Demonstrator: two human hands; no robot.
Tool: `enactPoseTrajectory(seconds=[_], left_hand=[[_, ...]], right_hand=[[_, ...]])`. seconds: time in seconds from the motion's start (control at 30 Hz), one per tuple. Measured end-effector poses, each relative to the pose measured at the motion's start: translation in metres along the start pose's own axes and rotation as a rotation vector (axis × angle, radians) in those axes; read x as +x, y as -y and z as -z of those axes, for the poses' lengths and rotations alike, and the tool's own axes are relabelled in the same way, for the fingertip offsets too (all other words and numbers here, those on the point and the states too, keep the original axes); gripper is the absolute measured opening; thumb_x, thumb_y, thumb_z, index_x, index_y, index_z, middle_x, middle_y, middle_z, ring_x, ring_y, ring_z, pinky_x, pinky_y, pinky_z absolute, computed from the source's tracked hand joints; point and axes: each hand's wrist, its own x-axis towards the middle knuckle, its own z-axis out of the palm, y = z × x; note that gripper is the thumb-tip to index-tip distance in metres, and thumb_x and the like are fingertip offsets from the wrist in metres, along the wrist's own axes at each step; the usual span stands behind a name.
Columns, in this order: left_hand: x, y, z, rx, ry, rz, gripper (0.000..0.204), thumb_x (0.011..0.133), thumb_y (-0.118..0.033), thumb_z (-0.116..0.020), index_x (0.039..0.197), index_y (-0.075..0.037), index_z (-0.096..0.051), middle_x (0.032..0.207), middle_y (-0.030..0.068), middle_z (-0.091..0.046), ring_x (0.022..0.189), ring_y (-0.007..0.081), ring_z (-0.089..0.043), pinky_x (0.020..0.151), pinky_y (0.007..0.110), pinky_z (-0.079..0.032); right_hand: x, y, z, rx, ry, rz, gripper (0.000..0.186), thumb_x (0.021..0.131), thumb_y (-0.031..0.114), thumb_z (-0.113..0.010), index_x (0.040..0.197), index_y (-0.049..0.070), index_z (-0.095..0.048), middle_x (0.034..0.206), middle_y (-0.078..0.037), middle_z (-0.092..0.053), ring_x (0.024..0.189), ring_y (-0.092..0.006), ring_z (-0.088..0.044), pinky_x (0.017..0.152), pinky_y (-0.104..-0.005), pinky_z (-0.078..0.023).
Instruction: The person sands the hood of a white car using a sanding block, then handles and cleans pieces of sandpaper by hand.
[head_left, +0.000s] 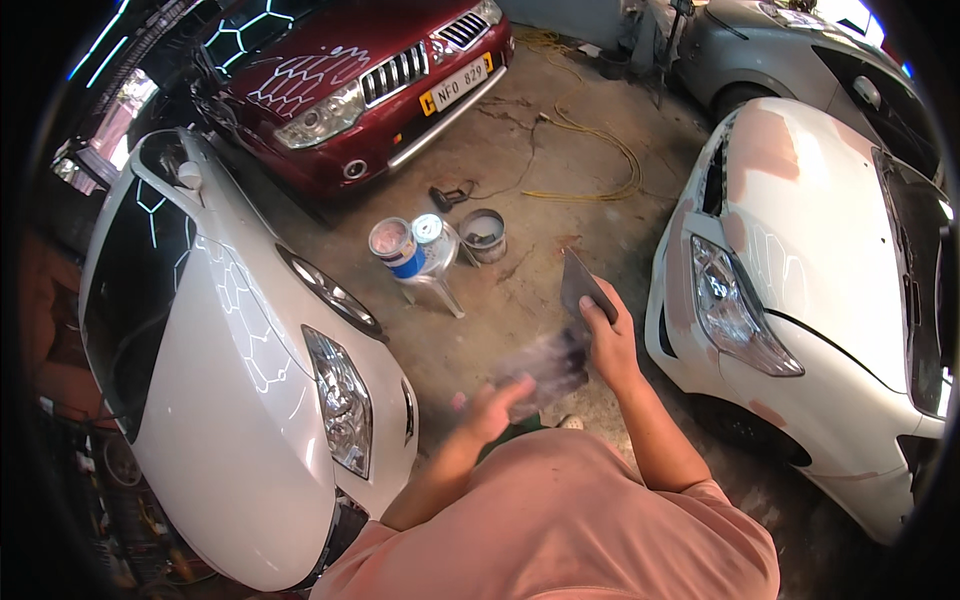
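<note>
My right hand (612, 335) grips a thin dark grey flat sheet or plate (578, 283), held tilted up over the floor in front of me. Lower and to the left is my left hand (495, 408), its fingers smeared by motion. A blurred dark greyish thing (550, 365) shows between the two hands; I cannot tell what it is or whether the left hand holds it.
White car (230, 420) on my left; patched white car (800, 230) on my right, grey car (750, 60) behind it. Red vehicle (310, 80) ahead. A stool (443, 288) bears two tubs (405, 260); beside them are a bucket (485, 250), black tool (445, 198) and yellow hose (590, 195).
</note>
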Motion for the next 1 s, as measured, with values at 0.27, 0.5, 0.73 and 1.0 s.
enactPoseTrajectory(seconds=[0.27,0.5,0.73,1.0], left_hand=[[0.014,-0.044,0.036,-0.452,-0.076,0.020,0.039,0.100,-0.029,-0.064,0.128,-0.001,-0.062,0.123,0.0145,-0.070,0.112,0.0282,-0.069,0.096,0.046,-0.056],[0.012,-0.039,0.023,-0.270,-0.099,-0.037,0.038,0.098,-0.015,-0.066,0.132,-0.001,-0.058,0.123,0.0129,-0.068,0.109,0.0255,-0.070,0.084,0.039,-0.059],[0.035,0.011,-0.015,0.124,-0.214,-0.433,0.060,0.104,-0.016,-0.055,0.157,-0.001,-0.030,0.150,0.0147,-0.046,0.133,0.0227,-0.050,0.112,0.038,-0.040],[0.046,0.011,0.021,0.153,0.207,-0.104,0.079,0.091,-0.007,-0.060,0.162,-0.003,-0.024,0.157,0.0150,-0.040,0.147,0.0191,-0.039,0.117,0.033,-0.036]], right_hand=[[-0.062,0.005,0.015,-0.323,0.247,0.486,0.057,0.083,-0.013,-0.055,0.138,0.002,-0.059,0.146,-0.022,-0.056,0.132,-0.0374,-0.059,0.111,-0.0437,-0.044],[-0.030,0.006,0.012,-0.103,0.159,0.174,0.035,0.098,0.005,-0.060,0.133,-0.001,-0.061,0.129,-0.018,-0.066,0.120,-0.0293,-0.064,0.105,-0.0363,-0.047],[-0.075,0.004,-0.027,-0.084,0.216,0.224,0.041,0.101,0.007,-0.057,0.141,-0.001,-0.054,0.145,-0.017,-0.056,0.130,-0.0297,-0.057,0.108,-0.0397,-0.045],[-0.067,0.039,-0.024,-0.531,0.542,0.662,0.050,0.085,0.002,-0.064,0.134,0.003,-0.062,0.139,-0.016,-0.063,0.127,-0.0346,-0.061,0.106,-0.0437,-0.051]])
